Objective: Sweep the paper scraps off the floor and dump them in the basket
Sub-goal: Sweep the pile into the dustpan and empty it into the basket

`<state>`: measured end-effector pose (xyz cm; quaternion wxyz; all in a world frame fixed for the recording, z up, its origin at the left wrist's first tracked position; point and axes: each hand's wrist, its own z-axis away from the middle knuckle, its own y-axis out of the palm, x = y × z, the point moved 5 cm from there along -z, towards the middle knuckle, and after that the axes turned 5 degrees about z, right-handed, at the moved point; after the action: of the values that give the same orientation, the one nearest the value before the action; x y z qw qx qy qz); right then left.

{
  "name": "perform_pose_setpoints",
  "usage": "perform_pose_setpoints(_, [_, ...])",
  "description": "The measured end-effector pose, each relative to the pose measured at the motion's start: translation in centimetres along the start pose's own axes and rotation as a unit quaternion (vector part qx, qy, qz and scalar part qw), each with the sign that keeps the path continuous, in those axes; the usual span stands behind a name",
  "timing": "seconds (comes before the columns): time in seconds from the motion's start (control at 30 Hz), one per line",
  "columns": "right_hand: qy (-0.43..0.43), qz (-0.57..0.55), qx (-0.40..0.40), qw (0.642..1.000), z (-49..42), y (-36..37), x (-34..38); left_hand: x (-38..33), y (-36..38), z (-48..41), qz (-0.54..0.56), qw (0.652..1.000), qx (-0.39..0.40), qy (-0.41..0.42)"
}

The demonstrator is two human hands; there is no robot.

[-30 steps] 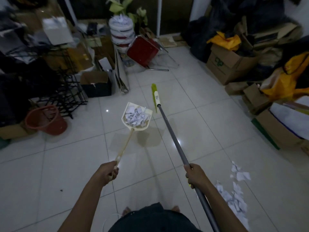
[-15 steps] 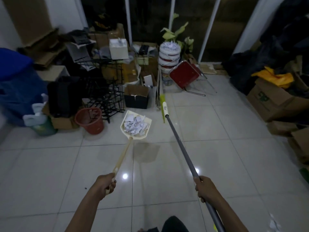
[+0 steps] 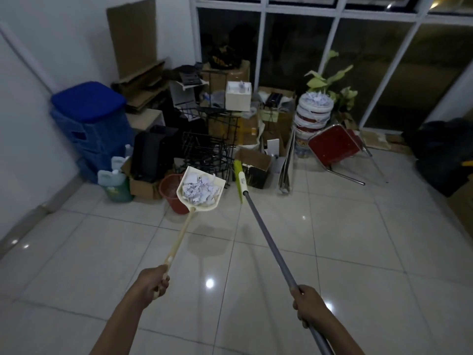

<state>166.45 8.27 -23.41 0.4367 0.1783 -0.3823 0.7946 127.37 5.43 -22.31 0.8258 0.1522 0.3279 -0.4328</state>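
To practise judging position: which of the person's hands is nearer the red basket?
Left. The left hand grips the dustpan handle almost straight below the red basket; the right hand holds the broom pole farther right.

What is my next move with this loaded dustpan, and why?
Probably ease the dustpan in your left hand forward and left over the red basket: it is full of paper scraps, and the basket's mouth shows mostly left of it.

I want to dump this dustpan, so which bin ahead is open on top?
The red basket, just behind the loaded dustpan: its top is open, while the blue bin carries a lid.
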Motion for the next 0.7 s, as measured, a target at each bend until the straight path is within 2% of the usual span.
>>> perform_pose_setpoints(0.37, [-0.046,0.054,0.049,0.996,-5.7,4.1,10.0,-7.6,-4.5,-5.6,0.002,0.998,-0.065,0.027])
perform_pose_setpoints(0.7, [-0.033,0.058,0.034,0.997,-11.5,11.7,19.9,-16.2,-9.3,-15.1,-0.018,0.997,-0.075,0.025])
